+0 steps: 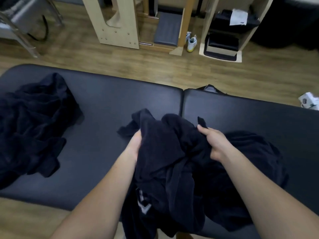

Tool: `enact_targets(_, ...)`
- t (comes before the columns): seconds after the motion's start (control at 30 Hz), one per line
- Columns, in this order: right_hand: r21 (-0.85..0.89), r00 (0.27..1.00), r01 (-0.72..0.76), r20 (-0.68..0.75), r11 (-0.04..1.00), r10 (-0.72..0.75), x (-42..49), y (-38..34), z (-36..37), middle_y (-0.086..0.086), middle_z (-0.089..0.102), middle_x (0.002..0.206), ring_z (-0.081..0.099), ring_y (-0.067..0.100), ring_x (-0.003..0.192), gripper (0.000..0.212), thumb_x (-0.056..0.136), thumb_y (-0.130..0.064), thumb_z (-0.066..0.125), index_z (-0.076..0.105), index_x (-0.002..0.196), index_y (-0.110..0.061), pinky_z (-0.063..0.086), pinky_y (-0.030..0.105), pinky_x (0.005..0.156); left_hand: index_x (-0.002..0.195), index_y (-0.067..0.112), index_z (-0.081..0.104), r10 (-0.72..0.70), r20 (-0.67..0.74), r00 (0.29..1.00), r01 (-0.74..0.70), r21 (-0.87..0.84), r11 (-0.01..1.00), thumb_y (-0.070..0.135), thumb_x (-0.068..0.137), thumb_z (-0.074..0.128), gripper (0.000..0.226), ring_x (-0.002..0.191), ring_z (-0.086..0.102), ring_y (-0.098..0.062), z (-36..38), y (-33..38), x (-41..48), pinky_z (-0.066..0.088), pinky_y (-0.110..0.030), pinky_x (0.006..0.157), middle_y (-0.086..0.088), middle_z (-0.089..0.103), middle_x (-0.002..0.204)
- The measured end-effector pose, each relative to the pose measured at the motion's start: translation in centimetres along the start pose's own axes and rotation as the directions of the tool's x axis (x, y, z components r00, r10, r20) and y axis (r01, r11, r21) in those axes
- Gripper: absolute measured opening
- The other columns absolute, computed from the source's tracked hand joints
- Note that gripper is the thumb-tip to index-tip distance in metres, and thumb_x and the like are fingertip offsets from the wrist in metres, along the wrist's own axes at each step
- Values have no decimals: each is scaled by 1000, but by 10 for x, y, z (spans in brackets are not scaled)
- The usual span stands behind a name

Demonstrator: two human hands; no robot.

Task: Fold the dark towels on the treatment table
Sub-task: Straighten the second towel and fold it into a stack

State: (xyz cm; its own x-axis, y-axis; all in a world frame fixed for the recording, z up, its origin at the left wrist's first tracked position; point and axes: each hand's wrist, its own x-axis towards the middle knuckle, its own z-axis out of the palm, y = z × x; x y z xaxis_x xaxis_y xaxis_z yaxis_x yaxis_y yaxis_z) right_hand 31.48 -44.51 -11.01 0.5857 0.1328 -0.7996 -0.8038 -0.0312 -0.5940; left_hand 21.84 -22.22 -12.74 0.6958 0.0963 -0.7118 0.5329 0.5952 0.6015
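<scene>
A crumpled dark towel (165, 149) is bunched up over the near middle of the black treatment table (107, 100). My left hand (136, 144) grips its left side, fingers hidden in the cloth. My right hand (214, 144) pinches a corner of it on the right, thumb up against the fabric. More dark cloth (250, 169) lies under and to the right of my right arm. A heap of unfolded dark towels (32, 125) sits at the table's left end.
Beyond the table is wood flooring with pale wooden exercise frames (117, 23), a padded box (168, 28), a pair of white shoes (191, 42) and a metal chair leg (20, 40). A small white box (309, 100) lies on the floor at right.
</scene>
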Motion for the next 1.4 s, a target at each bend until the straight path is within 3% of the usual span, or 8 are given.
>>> enact_targets(0.13, 58, 985, 22, -172, 998, -12, 0, -9, -13, 15, 74, 103, 71, 33, 94, 35, 98, -37, 59, 65, 115, -7, 56, 52, 87, 105, 6, 79, 55, 71, 996, -31, -300, 954, 53, 85, 59, 55, 105, 71, -26, 16, 29, 2, 54, -41, 97, -16, 73, 117)
enact_targets(0.23, 222, 931, 156, -358, 963, -68, -5, -40, -34, 11, 71, 106, 70, 31, 92, 30, 97, -39, 58, 62, 108, -11, 57, 52, 83, 112, 5, 75, 208, 1, 978, -196, -322, 926, 45, 79, 71, 52, 103, 72, -29, 10, 66, 0, 61, -39, 84, -17, 72, 118)
enact_targets(0.47, 362, 809, 441, -556, 821, -190, -26, -118, -59, 3, 69, 107, 71, 25, 89, 31, 97, -45, 56, 58, 112, -18, 60, 45, 75, 152, 18, 32, 728, -207, 653, -686, 246, 685, 5, 83, 80, 85, 119, 63, -15, -31, 165, -21, 56, -33, 95, 0, 56, 138)
enact_targets(0.63, -272, 793, 320, -447, 907, -414, -15, -111, -28, 6, 64, 107, 62, 31, 101, 54, 95, -59, 34, 61, 100, -13, 50, 43, 89, 103, 14, 70, 612, -323, 722, -573, 218, 790, 21, 98, 65, 10, 100, 67, -28, -63, 135, -25, 58, -38, 85, -1, 75, 92)
enact_targets(0.77, -695, 757, 339, -199, 634, -623, -12, -90, -6, 14, 57, 91, 54, 32, 88, 53, 106, -43, 24, 53, 82, -5, 37, 39, 76, 92, 14, 72, 472, -570, 672, -542, 56, 838, 22, 92, 72, 8, 96, 69, -23, -84, 102, -39, 57, -37, 86, -2, 76, 93)
enact_targets(0.97, -616, 683, 526, -105, 587, -722, -30, -60, 57, 4, 35, 56, 31, 15, 53, 47, 100, -30, 53, 38, 60, -11, 22, 34, 55, 103, 7, 70, 422, -611, 670, -671, -256, 696, 0, 98, 49, 22, 86, 69, -20, -61, 73, -73, 59, -28, 76, -6, 76, 96)
enact_targets(1.1, -521, 686, 688, 240, 505, -687, -52, -8, 115, 4, 55, 59, 46, 11, 59, 34, 94, -26, 64, 58, 66, -7, 39, 34, 58, 86, 8, 68, 394, -429, 813, -484, -121, 867, -6, 93, 49, 24, 73, 68, -20, 5, 21, -89, 55, -26, 63, -6, 74, 79)
enact_targets(1.4, -560, 569, 803, 622, 202, -539, -77, 17, 115, -4, 69, 87, 61, 9, 80, 15, 92, -17, 62, 76, 96, -18, 42, 17, 71, 99, 13, 70, 323, -311, 894, -225, 311, 923, 73, 70, 64, 67, 92, 74, -30, 23, 10, -97, 58, -56, 84, -13, 76, 99)
